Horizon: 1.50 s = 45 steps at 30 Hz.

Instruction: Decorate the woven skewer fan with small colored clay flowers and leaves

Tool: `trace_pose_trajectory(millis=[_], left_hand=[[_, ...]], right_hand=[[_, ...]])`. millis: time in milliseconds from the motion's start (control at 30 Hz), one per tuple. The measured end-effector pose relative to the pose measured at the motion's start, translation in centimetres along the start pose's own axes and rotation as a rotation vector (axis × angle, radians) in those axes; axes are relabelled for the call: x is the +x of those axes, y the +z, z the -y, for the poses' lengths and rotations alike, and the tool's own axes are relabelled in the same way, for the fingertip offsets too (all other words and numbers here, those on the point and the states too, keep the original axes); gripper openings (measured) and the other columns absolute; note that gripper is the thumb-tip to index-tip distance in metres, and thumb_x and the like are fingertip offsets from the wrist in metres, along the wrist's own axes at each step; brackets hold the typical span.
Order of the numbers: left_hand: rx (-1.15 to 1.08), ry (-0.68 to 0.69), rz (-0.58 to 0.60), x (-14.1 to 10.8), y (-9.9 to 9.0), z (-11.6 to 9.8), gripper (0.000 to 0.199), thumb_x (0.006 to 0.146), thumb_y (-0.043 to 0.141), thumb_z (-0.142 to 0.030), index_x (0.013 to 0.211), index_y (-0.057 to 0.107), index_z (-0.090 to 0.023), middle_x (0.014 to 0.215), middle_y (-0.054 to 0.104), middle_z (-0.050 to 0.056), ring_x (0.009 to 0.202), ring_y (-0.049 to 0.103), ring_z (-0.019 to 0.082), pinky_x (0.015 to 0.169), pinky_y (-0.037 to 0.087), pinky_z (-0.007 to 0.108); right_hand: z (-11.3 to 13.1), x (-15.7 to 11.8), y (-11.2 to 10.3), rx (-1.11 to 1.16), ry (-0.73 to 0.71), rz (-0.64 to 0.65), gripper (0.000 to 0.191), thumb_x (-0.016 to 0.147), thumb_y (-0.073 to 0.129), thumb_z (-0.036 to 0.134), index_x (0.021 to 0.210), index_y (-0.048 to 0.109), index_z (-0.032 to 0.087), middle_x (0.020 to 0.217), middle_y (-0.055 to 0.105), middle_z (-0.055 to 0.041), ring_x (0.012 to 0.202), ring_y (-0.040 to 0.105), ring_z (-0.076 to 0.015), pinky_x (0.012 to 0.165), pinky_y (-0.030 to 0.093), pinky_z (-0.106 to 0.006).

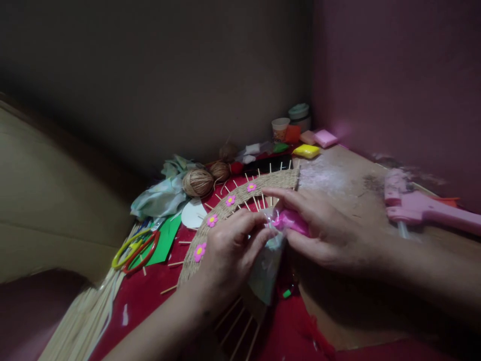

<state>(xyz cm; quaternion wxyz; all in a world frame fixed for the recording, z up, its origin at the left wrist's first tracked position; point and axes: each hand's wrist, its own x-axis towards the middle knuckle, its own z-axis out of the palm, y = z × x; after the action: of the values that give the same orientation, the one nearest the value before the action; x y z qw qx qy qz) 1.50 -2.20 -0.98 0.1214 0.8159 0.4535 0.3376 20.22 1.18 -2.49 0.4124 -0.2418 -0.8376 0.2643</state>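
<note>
"What fills most of the space?"

"The red cloth (139, 301), on the near and left side. Over it lies the woven band (240, 194), curving from near left to far right, with thin sticks poking out past its edges."

"And the hands?"

"Both busy. The right hand (321, 228) has its fingers wrapped round a pink packet (291, 220); the left hand (235, 245) pinches the clear plastic at the packet's left end."

"So where exactly is the packet?"

"Between the two hands, above the work, to the near right of the band's curve. I can't tell whether it's been opened."

"How far along does it look?"

"Partway, I'd judge. The weaving appears done along the visible arc, and four pink flowers (212, 220) with yellow centres sit spaced along it. The far right stretch carries none, so the decorating may be unfinished."
</note>
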Motion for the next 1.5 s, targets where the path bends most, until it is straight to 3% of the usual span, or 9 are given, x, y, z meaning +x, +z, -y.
trace_pose_trajectory(millis=[233, 467, 667, 900, 1067, 1267, 1367, 1433, 1500], left_hand=[[-0.09, 0.006, -0.023, 0.1, 0.1, -0.2, 0.008, 0.085, 0.059, -0.017, 0.088, 0.066, -0.018, 0.088, 0.06, 0.004, 0.08, 0.058, 0.015, 0.07, 0.047, 0.025], [0.019, 0.214, -0.14, -0.3, 0.7, -0.2, 0.017, 0.084, 0.056, -0.006, 0.095, 0.063, -0.017, 0.084, 0.054, 0.003, 0.075, 0.052, 0.012, 0.062, 0.045, 0.023], [-0.107, 0.136, -0.065, -0.2, 0.7, 0.3, 0.018, 0.087, 0.055, -0.009, 0.098, 0.064, -0.019, 0.083, 0.052, 0.001, 0.073, 0.051, 0.01, 0.061, 0.043, 0.022], [0.122, 0.191, 0.046, -0.2, 0.1, -0.1, 0.014, 0.086, 0.054, -0.008, 0.093, 0.063, -0.017, 0.081, 0.052, 0.001, 0.069, 0.048, 0.01, 0.056, 0.038, 0.02], [-0.014, 0.075, 0.186, 0.0, -0.5, -0.5, 0.008, 0.083, 0.058, -0.008, 0.08, 0.061, -0.014, 0.077, 0.054, 0.0, 0.066, 0.048, 0.008, 0.058, 0.039, 0.018], [-0.081, -0.004, 0.153, 0.1, -0.7, -1.1, 0.008, 0.081, 0.059, -0.009, 0.08, 0.063, -0.015, 0.075, 0.055, -0.001, 0.065, 0.047, 0.008, 0.059, 0.038, 0.019], [-0.327, -0.296, 0.33, 0.5, -1.3, -1.0, 0.007, 0.077, 0.062, -0.011, 0.071, 0.061, -0.015, 0.062, 0.05, -0.004, 0.055, 0.041, 0.006, 0.048, 0.032, 0.017], [-0.626, -0.537, 0.461, 0.8, -2.0, -0.6, 0.006, 0.075, 0.065, -0.016, 0.07, 0.062, -0.015, 0.055, 0.047, -0.005, 0.046, 0.038, 0.005, 0.041, 0.029, 0.015], [-0.936, -0.665, 0.511, 1.0, -2.6, -0.1, 0.01, 0.072, 0.07, -0.021, 0.07, 0.063, -0.014, 0.05, 0.048, -0.005, 0.038, 0.037, 0.004, 0.036, 0.029, 0.015]], right_hand=[[0.2, -0.2, 0.1, 0.057, 0.004, 0.055, 0.061, 0.077, 0.048, 0.005, 0.136, 0.033, 0.015, 0.119, 0.061, -0.0123, 0.102, 0.061, -0.0212, 0.085, 0.051, -0.034], [0.0, -0.1, 0.1, 0.077, 0.044, 0.065, 0.065, 0.073, 0.046, 0.002, 0.136, 0.032, 0.008, 0.123, 0.058, -0.0165, 0.113, 0.055, -0.0268, 0.088, 0.05, -0.04], [0.3, 0.2, -0.6, 0.166, 0.042, 0.154, 0.058, 0.078, 0.046, 0.006, 0.135, 0.035, 0.011, 0.127, 0.056, -0.0141, 0.118, 0.051, -0.024, 0.093, 0.049, -0.037], [0.3, 0.2, -0.9, 0.158, 0.142, 0.171, 0.058, 0.081, 0.054, 0.016, 0.137, 0.037, 0.012, 0.121, 0.06, -0.0116, 0.114, 0.054, -0.0245, 0.09, 0.051, -0.035], [0.6, 0.2, -0.7, 0.156, 0.065, 0.128, 0.054, 0.081, 0.057, 0.018, 0.133, 0.044, 0.018, 0.114, 0.063, -0.008, 0.104, 0.06, -0.0223, 0.086, 0.053, -0.033], [0.7, 0.1, -0.8, 0.158, 0.059, 0.134, 0.059, 0.08, 0.054, 0.015, 0.137, 0.039, 0.022, 0.118, 0.062, -0.007, 0.107, 0.058, -0.0235, 0.087, 0.052, -0.036], [0.9, -0.1, -0.8, 0.174, 0.042, 0.178, 0.063, 0.08, 0.051, 0.013, 0.14, 0.034, 0.02, 0.12, 0.061, -0.0092, 0.108, 0.058, -0.0236, 0.086, 0.052, -0.035], [1.1, -0.1, -0.9, 0.159, 0.072, 0.201, 0.065, 0.079, 0.051, 0.013, 0.141, 0.032, 0.019, 0.119, 0.062, -0.01, 0.107, 0.059, -0.0247, 0.082, 0.054, -0.035], [1.1, 0.0, -1.1, 0.123, 0.1, 0.204, 0.065, 0.079, 0.05, 0.013, 0.141, 0.031, 0.018, 0.113, 0.064, -0.0104, 0.104, 0.06, -0.0254, 0.078, 0.055, -0.036]])
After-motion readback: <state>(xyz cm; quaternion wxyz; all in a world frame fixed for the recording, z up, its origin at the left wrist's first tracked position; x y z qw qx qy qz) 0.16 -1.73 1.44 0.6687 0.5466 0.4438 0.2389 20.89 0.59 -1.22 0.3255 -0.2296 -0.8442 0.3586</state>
